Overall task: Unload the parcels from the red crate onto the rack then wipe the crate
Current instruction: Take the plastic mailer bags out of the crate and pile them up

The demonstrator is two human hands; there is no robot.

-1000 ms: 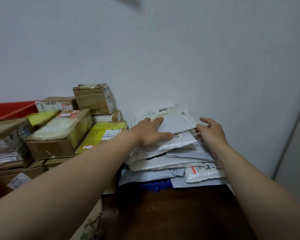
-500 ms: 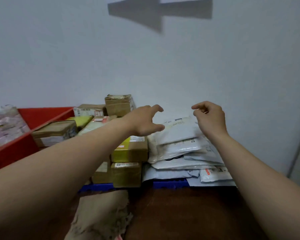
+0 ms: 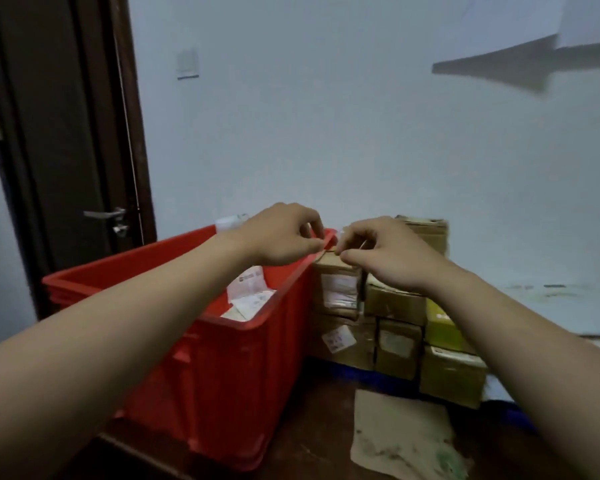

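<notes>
The red crate (image 3: 222,375) stands at the left on the dark floor, with white-labelled parcels (image 3: 250,296) lying inside it. To its right, cardboard parcels (image 3: 395,306) are stacked on the low blue rack (image 3: 354,370), a yellow-green box (image 3: 442,327) among them. My left hand (image 3: 284,233) hovers over the crate's far right corner. My right hand (image 3: 385,254) is just beside it, above the topmost box of the stack. The fingers of both hands are loosely curled and I see nothing held in either. The fingertips nearly meet over the box's top edge.
A dark door (image 3: 66,133) with a metal handle (image 3: 104,213) is behind the crate on the left. A crumpled piece of brown cardboard (image 3: 399,438) lies on the floor in front of the rack. The white wall runs close behind the stack.
My view has swung left from the pile of white mailers to the red crate. Both hands lifted off the mailers and moved left, now close together over the crate's corner.
</notes>
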